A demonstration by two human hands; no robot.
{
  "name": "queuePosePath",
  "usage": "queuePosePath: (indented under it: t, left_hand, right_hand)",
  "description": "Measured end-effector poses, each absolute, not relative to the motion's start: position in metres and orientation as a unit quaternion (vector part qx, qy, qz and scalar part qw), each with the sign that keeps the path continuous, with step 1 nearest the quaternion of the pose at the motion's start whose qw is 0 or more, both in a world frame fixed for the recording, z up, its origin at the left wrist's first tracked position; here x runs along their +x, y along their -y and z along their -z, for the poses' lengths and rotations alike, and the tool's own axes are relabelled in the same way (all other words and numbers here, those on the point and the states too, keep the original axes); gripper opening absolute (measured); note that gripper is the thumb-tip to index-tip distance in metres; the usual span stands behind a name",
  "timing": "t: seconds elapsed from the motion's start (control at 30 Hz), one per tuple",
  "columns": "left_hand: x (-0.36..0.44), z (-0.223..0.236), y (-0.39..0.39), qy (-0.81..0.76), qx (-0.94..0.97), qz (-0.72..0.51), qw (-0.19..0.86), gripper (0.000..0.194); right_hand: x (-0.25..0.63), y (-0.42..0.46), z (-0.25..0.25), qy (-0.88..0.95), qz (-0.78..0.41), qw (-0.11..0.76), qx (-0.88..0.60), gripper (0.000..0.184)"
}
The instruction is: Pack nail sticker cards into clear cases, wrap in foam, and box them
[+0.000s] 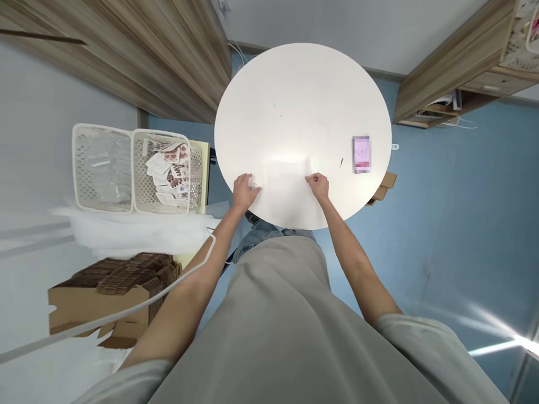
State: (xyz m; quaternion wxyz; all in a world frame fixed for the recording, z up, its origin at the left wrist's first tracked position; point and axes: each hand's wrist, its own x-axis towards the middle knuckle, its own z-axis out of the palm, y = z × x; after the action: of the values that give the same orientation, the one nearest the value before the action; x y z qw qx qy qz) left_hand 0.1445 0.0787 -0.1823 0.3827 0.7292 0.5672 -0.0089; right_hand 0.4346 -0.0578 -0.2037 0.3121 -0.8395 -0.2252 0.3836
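A thin white sheet (288, 182) lies on the near part of a round white table (303, 78), its outline faint against the tabletop. On its right edge, the thumb and fingers of my right hand (319, 185) are pinched together, and a corner stands slightly raised above them. My left hand (245, 192) rests by the sheet's left edge with its fingers curled. Between its thumb and fingertips shows a small, clear, crinkled piece of plastic (253, 183); whether it joins the sheet I cannot tell.
A pixelated pink-purple rectangle (361, 154) lies on the table's right side. To the left stand white baskets (132, 168) with clear bags and printed pieces, above white wrapping material (138, 230) and stacked cardboard (101, 303). A pale tube (168, 289) crosses before my left arm.
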Motion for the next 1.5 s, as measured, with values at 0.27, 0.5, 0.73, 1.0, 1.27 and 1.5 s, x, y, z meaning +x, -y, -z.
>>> queuePosePath:
  t: [0.27,0.5,0.73,1.0,1.27,1.5]
  left_hand:
    - [0.096,0.182,-0.073,-0.446,0.806,0.159,0.355,0.082]
    - [0.118,0.175,-0.05,-0.474,0.81,0.138,0.317,0.08]
    - [0.175,0.17,-0.011,-0.35,0.851,0.108,0.377,0.079]
    - [0.211,0.19,0.01,-0.336,0.848,0.148,0.383,0.075]
    - [0.203,0.193,0.017,-0.39,0.813,0.098,0.422,0.086]
    - [0.182,0.197,0.021,-0.579,0.645,0.024,0.498,0.041]
  right_hand:
    - [0.447,0.055,0.212,0.224,-0.352,0.262,-0.87,0.022]
    - [0.435,0.103,0.205,0.202,-0.352,0.268,-0.874,0.037]
    - [0.402,0.158,0.197,0.174,-0.375,0.249,-0.876,0.038]
    - [0.384,0.178,0.187,0.16,-0.373,0.252,-0.879,0.022]
    - [0.362,0.169,0.165,0.306,-0.391,0.289,-0.818,0.02]
    - [0.323,0.13,0.176,0.455,-0.424,0.194,-0.758,0.014]
